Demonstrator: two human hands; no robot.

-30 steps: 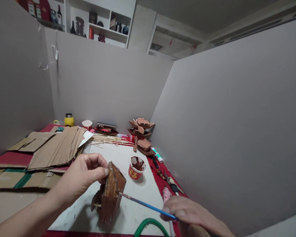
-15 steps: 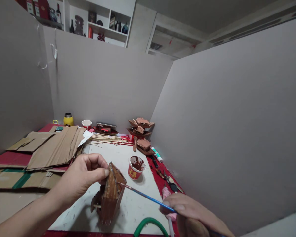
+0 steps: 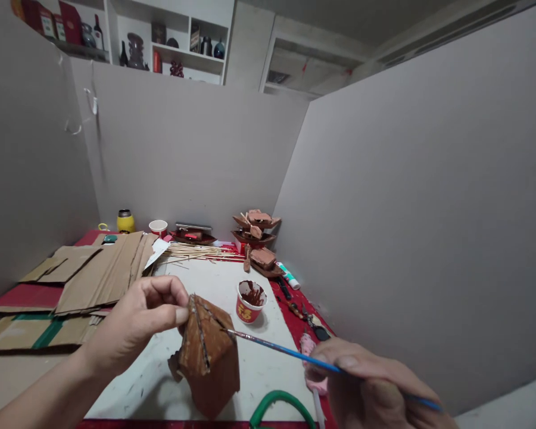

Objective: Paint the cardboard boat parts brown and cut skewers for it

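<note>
My left hand (image 3: pixel 136 322) pinches the top edge of a small brown-painted cardboard house model (image 3: pixel 209 360), holding it tilted above the white work sheet (image 3: pixel 259 363). My right hand (image 3: pixel 375 390) grips a thin blue paintbrush (image 3: pixel 290 353) at the lower right. The brush tip touches the roof edge of the model. A red paper cup of brown paint (image 3: pixel 251 301) stands just beyond the model.
Flattened cardboard sheets (image 3: pixel 98 271) lie at the left. Bamboo skewers (image 3: pixel 196 251), a yellow jar (image 3: pixel 125 221), a red cup (image 3: pixel 158 227) and stacked brown model boats (image 3: pixel 258 238) stand at the back. A glue tube (image 3: pixel 288 276) lies right, a green hose (image 3: pixel 281 405) at the front edge.
My left hand has turned the model so a broader roof face shows. The right hand and brush shifted slightly right while the tip stays at the roof edge.
</note>
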